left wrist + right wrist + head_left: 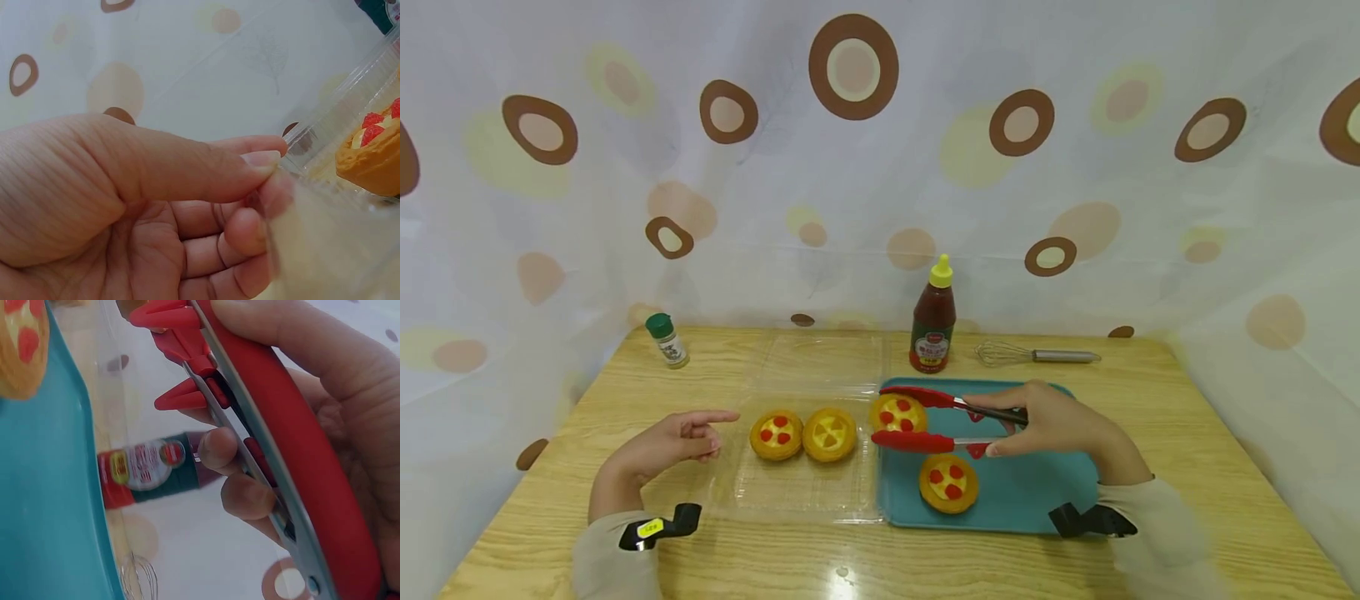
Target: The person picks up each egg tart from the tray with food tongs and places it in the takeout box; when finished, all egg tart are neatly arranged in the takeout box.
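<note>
My right hand (1048, 425) grips a pair of red-tipped tongs (281, 437). Between the arms of the tongs, an egg tart with red pieces (898, 414) overlaps the left edge of the blue tray (1022, 492). Another red-topped tart (948, 483) lies on the tray, nearer the front. To the left, an open clear plastic container (805, 497) holds a red-topped tart (777, 435) and a yellow-topped tart (829, 434) side by side. At its left rim, my left hand (673, 442) pinches the thin plastic between thumb and fingers, as the left wrist view shows.
A red sauce bottle with a yellow cap (933, 325) stands behind the tray. A whisk (1037, 355) lies to its right along the back. Near the back left corner of the wooden table (760, 558) is a green-capped seasoning jar (667, 342). A patterned cloth (880, 183) hangs behind.
</note>
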`<state>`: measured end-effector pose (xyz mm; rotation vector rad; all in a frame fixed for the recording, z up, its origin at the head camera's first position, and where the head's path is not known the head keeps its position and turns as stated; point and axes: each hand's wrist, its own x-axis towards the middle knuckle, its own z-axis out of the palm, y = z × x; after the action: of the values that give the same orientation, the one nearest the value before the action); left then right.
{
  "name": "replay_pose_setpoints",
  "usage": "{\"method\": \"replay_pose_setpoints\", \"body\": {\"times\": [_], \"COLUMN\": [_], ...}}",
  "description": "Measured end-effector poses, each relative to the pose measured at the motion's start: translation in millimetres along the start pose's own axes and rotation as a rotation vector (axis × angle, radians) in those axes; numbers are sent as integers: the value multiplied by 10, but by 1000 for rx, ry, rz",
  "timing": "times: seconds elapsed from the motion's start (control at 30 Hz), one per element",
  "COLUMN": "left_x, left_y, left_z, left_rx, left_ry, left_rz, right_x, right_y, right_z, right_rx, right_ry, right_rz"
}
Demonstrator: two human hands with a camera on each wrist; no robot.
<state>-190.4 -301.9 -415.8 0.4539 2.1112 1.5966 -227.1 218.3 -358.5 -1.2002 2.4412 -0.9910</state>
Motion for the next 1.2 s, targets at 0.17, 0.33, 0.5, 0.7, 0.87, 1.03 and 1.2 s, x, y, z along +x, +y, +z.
{"method": "replay_pose_setpoints", "body": {"times": [0.17, 0.33, 0.5, 0.7, 0.87, 1.03, 1.2], "left_x": [4, 2, -13, -32, -41, -47, -35], "left_y": [-2, 16, 2, -47, -77, -66, -94], "left_z": [2, -9, 14, 50, 64, 79, 91], "left_rx": [5, 15, -22, -62, -38, -54, -109], "left_ry": [-1, 0, 28, 64, 96, 109, 114], "left_rz": [-19, -6, -37, -50, -49, -53, -66], "right_x": [151, 296, 447, 617, 784, 945, 1042], "right_y": [-69, -133, -227, -334, -430, -510, -557], "right_z": [88, 155, 230, 357, 469, 576, 675], "right_rx": [11, 19, 13, -30, -40, -73, -83], "right_ry": [-52, -94, -140, -197, -251, -294, -325], "right_rz": [-14, -21, -49, -84, -127, -182, -167]}}
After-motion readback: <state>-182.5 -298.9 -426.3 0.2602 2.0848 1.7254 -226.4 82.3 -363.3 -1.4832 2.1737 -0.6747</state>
